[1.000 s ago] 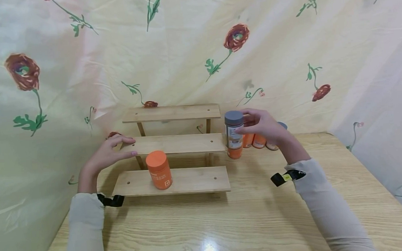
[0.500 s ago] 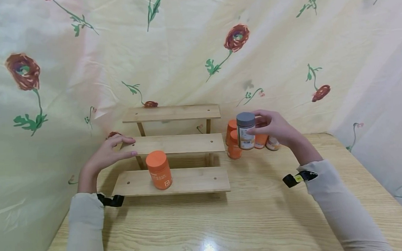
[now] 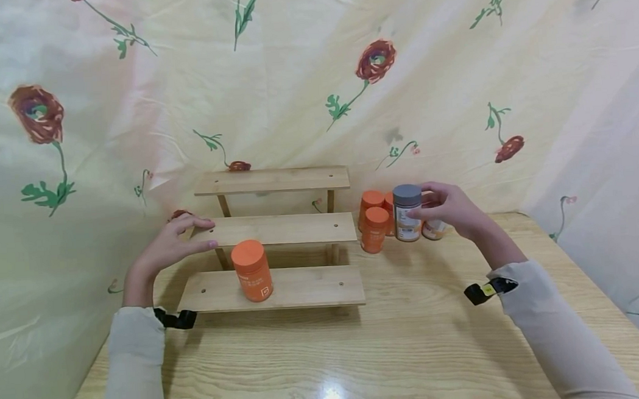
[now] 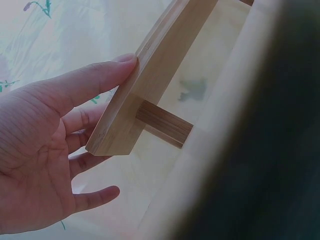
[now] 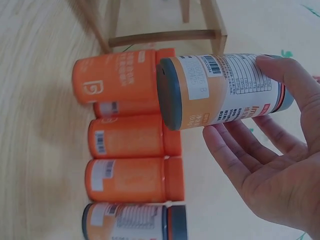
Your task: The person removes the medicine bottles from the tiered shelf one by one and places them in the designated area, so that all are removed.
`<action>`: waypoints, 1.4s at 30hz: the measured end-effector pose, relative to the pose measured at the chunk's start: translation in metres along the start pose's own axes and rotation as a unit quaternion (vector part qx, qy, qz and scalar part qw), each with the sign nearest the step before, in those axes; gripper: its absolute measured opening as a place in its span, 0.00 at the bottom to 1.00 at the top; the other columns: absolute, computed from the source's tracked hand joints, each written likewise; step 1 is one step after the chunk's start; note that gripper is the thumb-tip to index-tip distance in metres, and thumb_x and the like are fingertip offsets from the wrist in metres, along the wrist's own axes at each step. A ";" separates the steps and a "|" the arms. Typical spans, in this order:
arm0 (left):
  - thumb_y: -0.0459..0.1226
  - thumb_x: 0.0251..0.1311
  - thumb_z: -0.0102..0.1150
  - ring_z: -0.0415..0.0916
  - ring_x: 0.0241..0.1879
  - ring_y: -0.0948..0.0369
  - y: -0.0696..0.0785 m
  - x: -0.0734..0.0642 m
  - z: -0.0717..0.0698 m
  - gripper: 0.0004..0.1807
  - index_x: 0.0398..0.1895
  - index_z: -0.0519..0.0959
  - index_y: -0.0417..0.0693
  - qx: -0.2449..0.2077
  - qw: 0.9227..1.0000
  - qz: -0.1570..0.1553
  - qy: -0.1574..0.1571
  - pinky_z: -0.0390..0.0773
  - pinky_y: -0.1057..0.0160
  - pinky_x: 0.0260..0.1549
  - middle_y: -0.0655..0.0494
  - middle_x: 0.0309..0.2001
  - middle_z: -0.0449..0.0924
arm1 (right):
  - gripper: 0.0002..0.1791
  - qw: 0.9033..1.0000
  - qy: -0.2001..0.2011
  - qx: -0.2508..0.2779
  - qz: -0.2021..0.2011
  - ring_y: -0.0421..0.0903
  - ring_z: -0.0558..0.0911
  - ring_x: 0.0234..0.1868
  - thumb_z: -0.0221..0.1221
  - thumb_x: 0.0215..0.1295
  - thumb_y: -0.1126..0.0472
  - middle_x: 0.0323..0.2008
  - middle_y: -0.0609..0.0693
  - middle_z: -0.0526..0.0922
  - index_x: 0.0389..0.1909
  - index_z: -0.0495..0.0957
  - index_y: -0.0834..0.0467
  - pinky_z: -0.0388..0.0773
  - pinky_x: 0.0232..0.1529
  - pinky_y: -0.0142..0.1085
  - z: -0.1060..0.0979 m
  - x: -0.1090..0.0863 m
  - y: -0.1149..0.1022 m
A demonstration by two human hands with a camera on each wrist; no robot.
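With thumb and fingers, my left hand (image 3: 170,245) grips the left end of the middle board of a three-tier wooden shelf rack (image 3: 277,229). In the left wrist view the thumb lies along the edge of the board (image 4: 150,75) while the other fingers reach behind it. A grey-lidded supplement bottle (image 3: 408,218) with a white and orange label is upright in my right hand (image 3: 449,210), pinched from its right side. The right wrist view has the bottle (image 5: 230,90) raised above a row of bottles. One orange bottle (image 3: 253,275) stands on the lowest board.
Several orange bottles (image 3: 373,236) stand on the wooden table (image 3: 414,316) right of the rack. Another bottle with a white and orange label (image 3: 433,229) is at the row's right end. A flowered cloth (image 3: 291,103) hangs behind.
My right hand has carried the grey-lidded bottle to the right and lower, away from the rack, uncovering orange bottles. The left hand stays at the middle board.
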State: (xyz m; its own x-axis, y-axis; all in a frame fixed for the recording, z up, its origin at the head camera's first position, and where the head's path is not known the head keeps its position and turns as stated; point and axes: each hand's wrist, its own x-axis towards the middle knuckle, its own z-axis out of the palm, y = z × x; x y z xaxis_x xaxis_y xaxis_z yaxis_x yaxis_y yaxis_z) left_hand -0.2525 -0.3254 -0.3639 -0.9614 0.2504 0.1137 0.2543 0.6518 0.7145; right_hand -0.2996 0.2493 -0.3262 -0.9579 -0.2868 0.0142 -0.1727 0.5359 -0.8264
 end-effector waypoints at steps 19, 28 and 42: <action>0.48 0.61 0.72 0.67 0.65 0.45 -0.001 0.000 0.000 0.28 0.61 0.80 0.44 0.004 1.000 0.002 0.001 0.65 0.36 0.66 0.44 0.63 0.74 | 0.31 0.999 0.018 0.031 0.004 0.36 0.81 0.45 0.69 0.66 0.57 0.46 0.46 0.82 0.66 0.71 0.63 0.83 0.43 0.32 0.012 -0.001 0.046; 0.48 0.61 0.71 0.66 0.66 0.45 0.001 -0.001 -0.001 0.29 0.62 0.79 0.44 0.004 1.000 -0.001 0.000 0.65 0.36 0.66 0.43 0.63 0.73 | 0.33 0.999 0.005 0.048 0.020 0.33 0.82 0.45 0.69 0.65 0.58 0.50 0.50 0.82 0.67 0.69 0.65 0.84 0.48 0.34 0.020 0.001 0.055; 0.49 0.61 0.71 0.66 0.67 0.45 0.000 0.000 0.000 0.29 0.62 0.79 0.44 0.003 1.000 -0.002 -0.001 0.64 0.35 0.67 0.44 0.64 0.73 | 0.36 0.999 0.004 0.048 0.023 0.33 0.81 0.46 0.70 0.64 0.61 0.57 0.64 0.79 0.70 0.67 0.66 0.82 0.47 0.27 0.030 0.005 0.060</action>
State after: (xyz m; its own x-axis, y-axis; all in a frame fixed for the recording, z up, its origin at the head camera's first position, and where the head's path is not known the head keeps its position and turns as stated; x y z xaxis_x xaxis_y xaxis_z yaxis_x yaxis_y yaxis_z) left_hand -0.2527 -0.3254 -0.3639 -0.9623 0.2494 0.1086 0.2507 0.6579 0.7102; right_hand -0.3079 0.2564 -0.3926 -0.9662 -0.2570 -0.0201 -0.1064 0.4687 -0.8769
